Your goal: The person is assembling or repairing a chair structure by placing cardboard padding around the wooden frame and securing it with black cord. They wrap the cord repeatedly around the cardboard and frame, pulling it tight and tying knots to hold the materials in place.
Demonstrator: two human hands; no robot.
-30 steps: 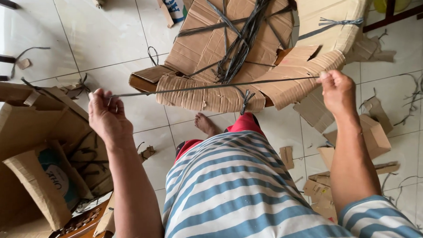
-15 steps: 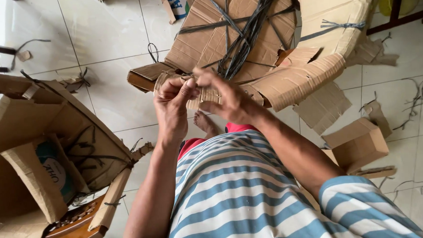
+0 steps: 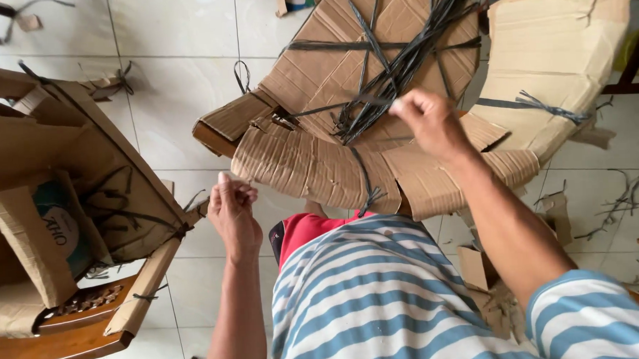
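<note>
Picking a thin dark plastic strap (image 3: 373,100) from the bundle on the brown cardboard-wrapped chair (image 3: 372,64): right hand (image 3: 431,122) pinching it, left hand (image 3: 234,214) pinched shut, apparently empty; judged next: draw the strap taut

Soft even daylight, faint shadows, wide-angle edge distortion

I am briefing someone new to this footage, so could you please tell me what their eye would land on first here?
First, the brown corrugated cardboard-wrapped furniture piece at top centre, crossed by a bundle of dark plastic straps. The right hand reaches over it with pinched fingers, while the left hand is raised, pinched, over the white tiled floor. At left stands a wooden chair partly wrapped in cardboard.
</note>
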